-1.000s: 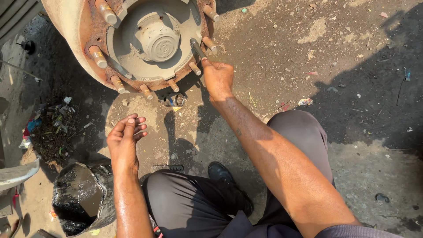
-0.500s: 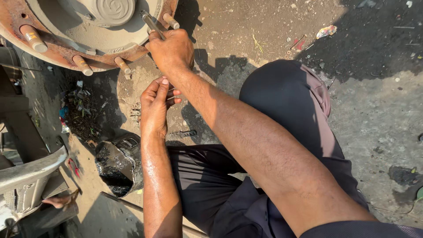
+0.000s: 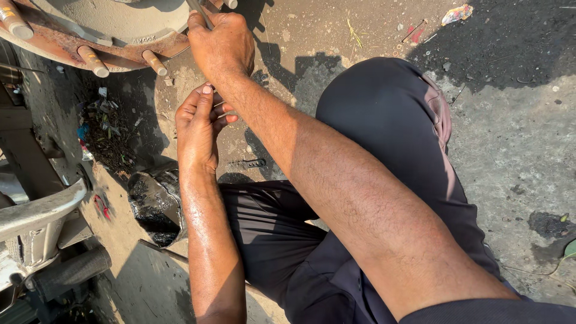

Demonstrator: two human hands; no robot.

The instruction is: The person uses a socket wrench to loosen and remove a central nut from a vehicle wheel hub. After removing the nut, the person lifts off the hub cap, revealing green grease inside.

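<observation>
Wheel hub [image 3: 90, 33] sits at top left of the head view: rusty flange, several threaded studs [image 3: 93, 61] poking out toward me, grey centre mostly cut off by the frame edge. My right hand [image 3: 222, 45] is closed around a thin dark metal tool [image 3: 198, 12], a rod or driver shaft, can't tell which; its tip meets the hub's lower right edge, just where the picture ends. My left hand [image 3: 198, 129] is below it, close under the right wrist, fingers curled with thumb and fingertips pinched together. Something small may be in that pinch, too small to tell, so I can't say whether it holds anything. Forearm looks shiny, likely greasy.

I'm crouched on dirt ground [image 3: 510, 150], dark trousers [image 3: 372, 120] filling the middle. A black tub of grease [image 3: 153, 207] sits by my left knee, a small dark comb-like metal piece [image 3: 249, 163] lies on the ground between arm and knee, litter [image 3: 105, 123] under the hub, grey machine parts [image 3: 42, 210] at far left.

Risks, my read: oily skin means the tool could slip in the grip and skid off the hub edge, knuckles into a stud. The left hand is right under the tool line, so a slip could strike it. Anything small in that pinch, if dropped, would vanish into the dirt and litter. Grit could also get into the open grease.
</observation>
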